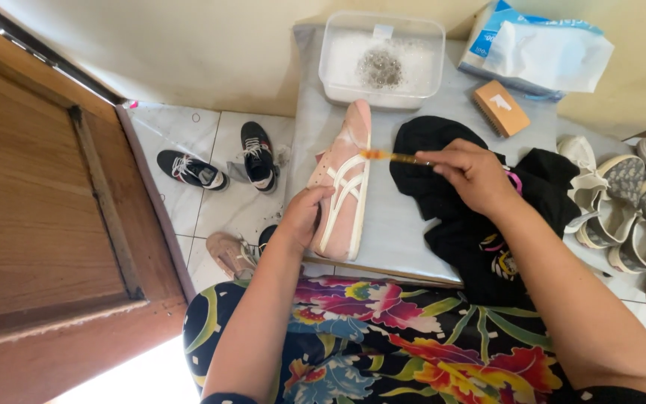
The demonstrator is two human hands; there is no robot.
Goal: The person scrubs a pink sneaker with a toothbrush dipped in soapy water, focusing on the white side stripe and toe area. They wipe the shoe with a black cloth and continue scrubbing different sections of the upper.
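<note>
From the head camera we see our left hand [302, 217] gripping the heel end of a pink sneaker [344, 179] with white stripes, lying on its side on the grey surface [398, 224]. The shoe looks light and pliable, with suds at its toe making it likely slippery; the firmer heel seems the surest hold. Our right hand [472, 173] pinches a thin orange brush [392, 156] whose tip touches the shoe's upper. A soft black cloth [450, 202] lies beside it, a clear tub of soapy water [381, 60] behind, and a wooden scrub brush [500, 108] nearby.
</note>
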